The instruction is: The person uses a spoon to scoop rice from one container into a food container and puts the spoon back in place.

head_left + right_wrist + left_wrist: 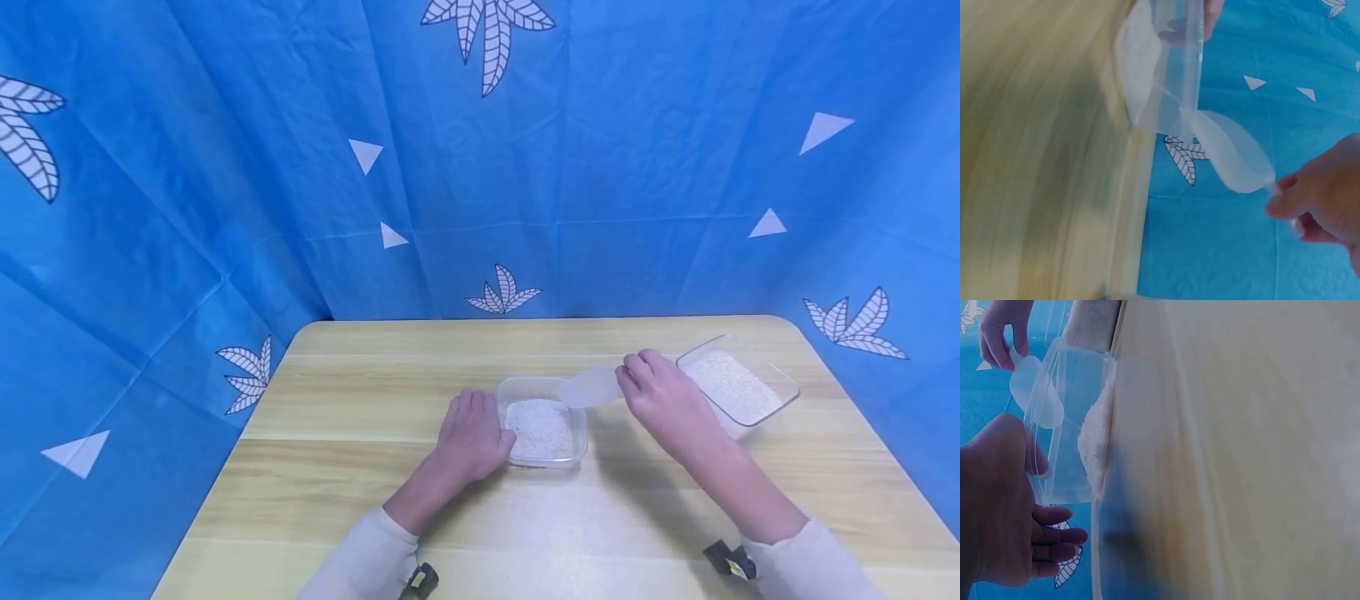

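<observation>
A clear plastic container (581,446) stands on the table, with white grains that look like rice (538,427) heaped inside. My left hand (474,437) holds its left side, thumb at the front corner and fingers along the outer wall. By its handle, my right hand (660,396) pinches a translucent scoop (590,387). The scoop is tilted, its tip over the container's right rim. In the right wrist view, thumb and fingers close round the scoop's handle, and the scoop's bowl (1235,156) shows no grains.
A second clear container (787,390) holding more white grains (727,383) stands at the right, beyond my right wrist. The wooden table (390,375) ends at a blue curtain (480,183) with leaf and triangle prints.
</observation>
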Demonstrator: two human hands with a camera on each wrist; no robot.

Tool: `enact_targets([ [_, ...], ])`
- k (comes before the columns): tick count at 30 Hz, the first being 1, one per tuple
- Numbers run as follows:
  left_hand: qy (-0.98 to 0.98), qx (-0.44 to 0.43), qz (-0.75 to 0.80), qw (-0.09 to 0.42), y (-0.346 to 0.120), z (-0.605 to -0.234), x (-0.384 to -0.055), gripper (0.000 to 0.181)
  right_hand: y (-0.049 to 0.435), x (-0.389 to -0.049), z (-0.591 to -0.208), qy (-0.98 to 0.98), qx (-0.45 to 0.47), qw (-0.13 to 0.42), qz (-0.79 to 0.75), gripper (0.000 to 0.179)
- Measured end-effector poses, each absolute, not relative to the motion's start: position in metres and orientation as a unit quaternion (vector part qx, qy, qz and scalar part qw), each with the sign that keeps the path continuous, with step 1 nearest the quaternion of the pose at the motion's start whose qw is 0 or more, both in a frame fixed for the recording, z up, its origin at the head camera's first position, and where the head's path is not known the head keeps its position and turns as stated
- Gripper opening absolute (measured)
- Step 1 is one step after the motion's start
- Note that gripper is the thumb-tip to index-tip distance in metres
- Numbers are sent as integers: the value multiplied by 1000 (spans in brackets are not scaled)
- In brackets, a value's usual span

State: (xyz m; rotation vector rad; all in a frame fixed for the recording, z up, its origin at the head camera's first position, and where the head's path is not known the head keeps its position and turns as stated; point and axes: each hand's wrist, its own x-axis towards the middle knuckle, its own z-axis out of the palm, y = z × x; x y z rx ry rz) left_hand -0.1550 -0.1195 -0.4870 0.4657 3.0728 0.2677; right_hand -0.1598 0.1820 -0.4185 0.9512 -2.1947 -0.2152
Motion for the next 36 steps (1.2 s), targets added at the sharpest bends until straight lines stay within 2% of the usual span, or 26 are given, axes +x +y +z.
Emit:
enact_targets([
  [2,985,150,86,10,-119,-487,-155,41,182,-161,-420,-838,382,382,-83,22],
  [7,985,153,80,4,-119,-488,-156,41,184,-162,-423,-822,399,401,-68,28],
  [19,985,150,85,6,-118,-489,-156,39,203,-154,-427,-855,363,371,-22,24],
  [26,986,148,81,9,-118,-489,-156,37,214,-150,-425,-868,351,352,3,34],
  [30,986,148,83,7,-118,-489,-156,36,220,-150,-422,-866,354,352,23,22],
  [31,986,148,83,7,-118,-489,-156,36,221,-151,-422,-866,354,353,29,24],
  [35,986,146,83,9,-118,-489,-155,35,228,-151,-420,-865,349,357,44,54],
  [36,986,145,83,10,-118,-488,-155,35,230,-150,-419,-867,346,355,46,50],
])
